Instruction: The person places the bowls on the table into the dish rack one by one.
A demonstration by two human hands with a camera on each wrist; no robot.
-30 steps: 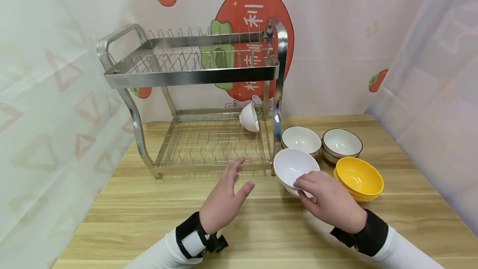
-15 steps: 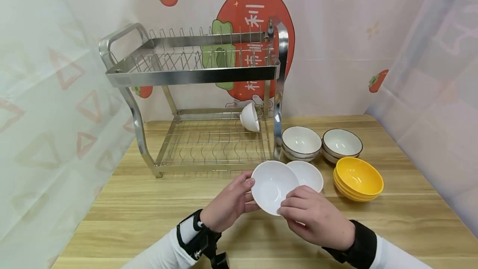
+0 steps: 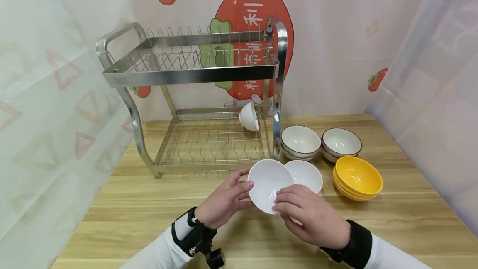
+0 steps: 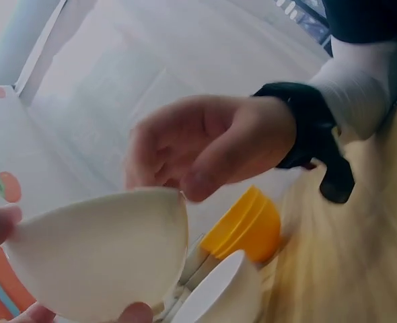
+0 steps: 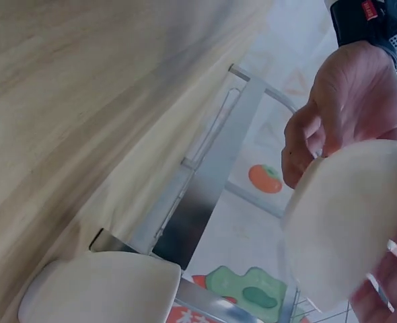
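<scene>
The fingers of my left hand (image 3: 224, 202) grip the white bowl (image 3: 264, 182) by its left side, and those of my right hand (image 3: 314, 218) pinch its near right rim. I hold it tilted above the counter (image 3: 149, 219), in front of the right end of the rack (image 3: 190, 77). A second bowl (image 3: 248, 117) leans on its side at the back right of the rack's lower tier. Right of the rack stand dark-rimmed bowls (image 3: 300, 139) in two stacks, a third bowl (image 3: 310, 175) nearer me, and stacked yellow bowls (image 3: 359, 176) farther right.

Tabletop (image 3: 142, 202) free beside left hand (image 3: 224, 202) (yellow bowls (image 3: 357, 177) obstruct rightward).
</scene>
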